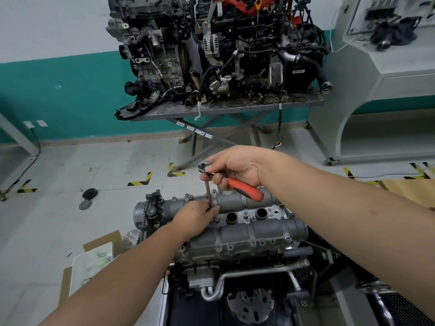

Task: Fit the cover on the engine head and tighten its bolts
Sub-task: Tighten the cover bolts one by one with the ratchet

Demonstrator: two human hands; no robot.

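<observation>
No legible text anywhere. White stickers with blue marks (195,130) on cross-brace of metal stand (226,108): print too small to read. White label (298,71) on black housing of far engine (259,48): lines of print, unreadable. Panel on grey console (386,10), top right: blurred, nothing readable. Yellow-black hazard tape (140,180) on floor: stripes only, no lettering. Grey cover (247,231) on near engine: no readable casting marks.
</observation>
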